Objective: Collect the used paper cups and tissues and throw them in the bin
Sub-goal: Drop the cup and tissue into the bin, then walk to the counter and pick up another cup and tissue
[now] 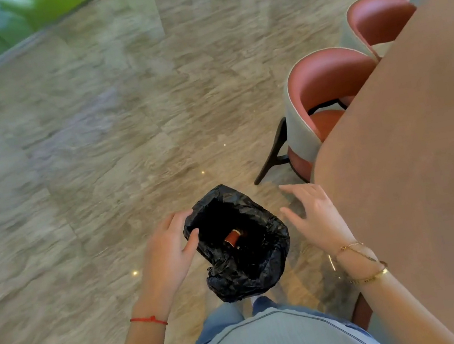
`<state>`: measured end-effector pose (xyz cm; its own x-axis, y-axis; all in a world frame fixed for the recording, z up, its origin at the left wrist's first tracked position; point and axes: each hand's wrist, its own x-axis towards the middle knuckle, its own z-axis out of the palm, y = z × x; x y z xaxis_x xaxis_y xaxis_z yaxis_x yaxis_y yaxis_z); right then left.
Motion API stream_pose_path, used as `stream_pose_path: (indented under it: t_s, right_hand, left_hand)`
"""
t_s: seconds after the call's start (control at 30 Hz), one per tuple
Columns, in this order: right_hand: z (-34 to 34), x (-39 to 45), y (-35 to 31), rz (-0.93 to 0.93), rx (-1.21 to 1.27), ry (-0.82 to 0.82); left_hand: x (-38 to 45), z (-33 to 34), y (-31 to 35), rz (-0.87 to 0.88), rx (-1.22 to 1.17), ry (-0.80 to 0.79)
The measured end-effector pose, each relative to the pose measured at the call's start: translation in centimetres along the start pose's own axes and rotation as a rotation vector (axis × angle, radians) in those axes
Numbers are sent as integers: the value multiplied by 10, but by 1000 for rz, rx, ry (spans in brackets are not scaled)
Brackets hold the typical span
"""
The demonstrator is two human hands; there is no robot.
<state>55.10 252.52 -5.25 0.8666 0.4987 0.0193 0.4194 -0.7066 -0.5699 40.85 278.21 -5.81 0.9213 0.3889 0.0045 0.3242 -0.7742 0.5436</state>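
Left hand (pixel 167 254) reaches forward and down, fingers loosely curled, thumb extended; right hand (pixel 315 215) hovers alongside, palm down, fingers spread.

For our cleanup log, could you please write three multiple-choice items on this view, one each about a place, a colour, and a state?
1. Where is the red paper cup?
A. On the table
B. Inside the bin
C. On a chair

2. What colour is the liner of the bin?
A. Black
B. White
C. Blue

3. What is the right hand doing?
A. Gripping a cup
B. Pinching a tissue
C. Open, holding nothing

Answers: 1 B, the cup lies down inside the liner. 2 A, the crinkled bag is black. 3 C, its fingers are spread beside the bin, while the left hand touches the liner's rim.
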Motion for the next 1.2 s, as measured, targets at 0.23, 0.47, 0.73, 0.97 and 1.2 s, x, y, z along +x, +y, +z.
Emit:
stream_pose_path:
  t_s: [0.23, 0.47, 0.73, 0.97, 1.2]
  right_hand:
    - [9, -77, -24, 197, 1, 158]
    - [30, -190, -73, 445, 1, 314]
    - [43, -324, -120, 716, 12, 484]
    - [53, -430, -140, 929, -11, 700]
    - [53, -543, -142, 1189, -13, 881]
  left_hand:
    - [-13, -23, -4, 193, 42, -76]
    - [-46, -45, -13, 410, 38, -204]
    - [-98, -31, 12, 681, -27, -380]
    - [-161, -3, 74, 959, -67, -581]
    - [-253, 46, 164, 1262, -74, -744]
